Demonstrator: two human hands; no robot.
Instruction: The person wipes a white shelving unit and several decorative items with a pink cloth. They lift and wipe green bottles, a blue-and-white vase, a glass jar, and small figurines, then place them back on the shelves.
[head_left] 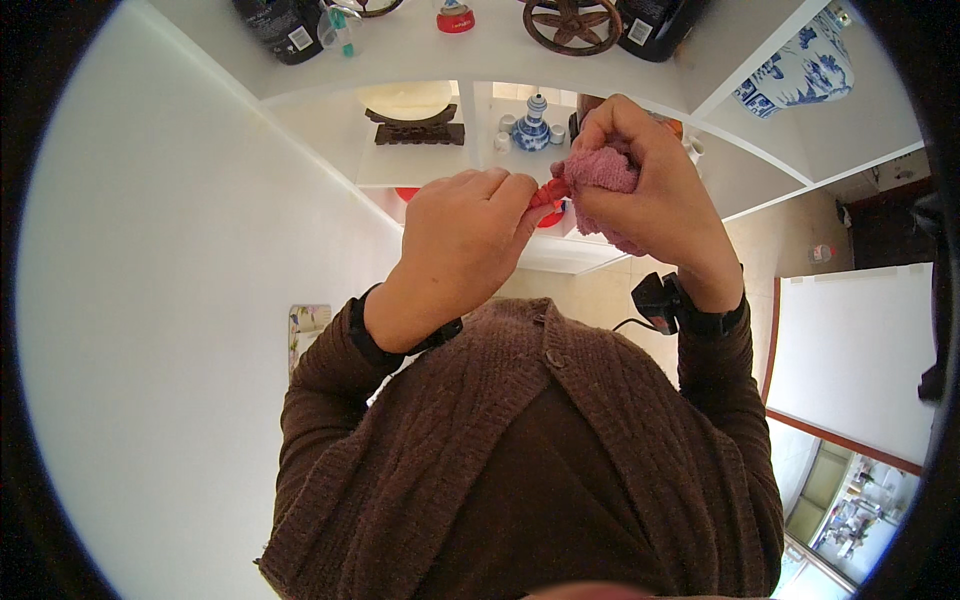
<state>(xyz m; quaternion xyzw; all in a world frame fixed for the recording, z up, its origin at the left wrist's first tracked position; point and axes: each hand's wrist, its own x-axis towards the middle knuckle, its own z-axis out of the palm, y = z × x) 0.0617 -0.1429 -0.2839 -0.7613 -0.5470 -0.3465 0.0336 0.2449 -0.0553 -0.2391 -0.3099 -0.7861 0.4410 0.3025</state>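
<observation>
In front of the shelves I hold a small red object (546, 194) pinched in my left hand (462, 232); most of it is covered, so its kind cannot be made out. My right hand (668, 200) grips a pink cloth (602, 171), bunched between thumb and fingers. The cloth presses against the right end of the red object, and part of it hangs below the right hand. Both hands are raised at chest height, close together.
A white shelf unit (400, 68) carries a blue-and-white flask (535, 128) with small cups, a pale plate (408, 100) on a dark stand, dark bottles (283, 28), a brown wheel-shaped ornament (572, 24) and a blue-and-white vase (805, 68). A white wall (170, 300) stands left.
</observation>
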